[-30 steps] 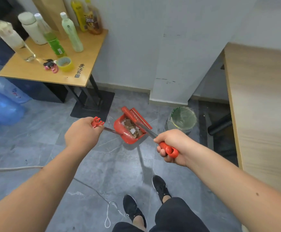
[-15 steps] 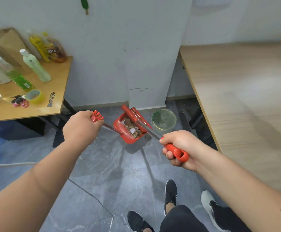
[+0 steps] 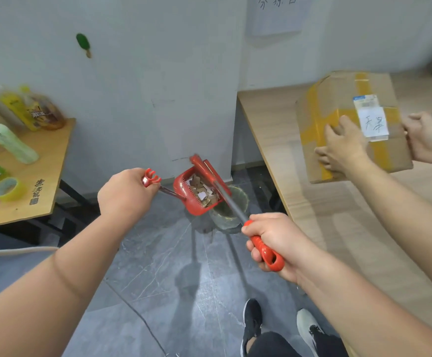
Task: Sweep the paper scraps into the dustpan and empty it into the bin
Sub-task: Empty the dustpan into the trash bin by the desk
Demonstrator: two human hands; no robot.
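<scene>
Over by the wall pillar, the red dustpan [image 3: 197, 191] is up off the floor with the paper scraps [image 3: 203, 190] piled inside, its lip just reaching the rim of the round bin [image 3: 231, 210]. So the sweeping looks done and this is the emptying step. The left hand [image 3: 126, 197] is fisted around the dustpan's handle end, and the right hand [image 3: 278, 240] is wrapped tight on the broom [image 3: 218, 186] grip, with the broom head resting against the pan's back edge. Next, I'd guess, it needs to go a bit further over the bin and then tip, slowly, or scraps spill on the tiles. Compared to half a second ago, the pan has closed in on the bin, and someone else's hands with a cardboard box [image 3: 349, 124] now show on the right table [image 3: 274, 130].
</scene>
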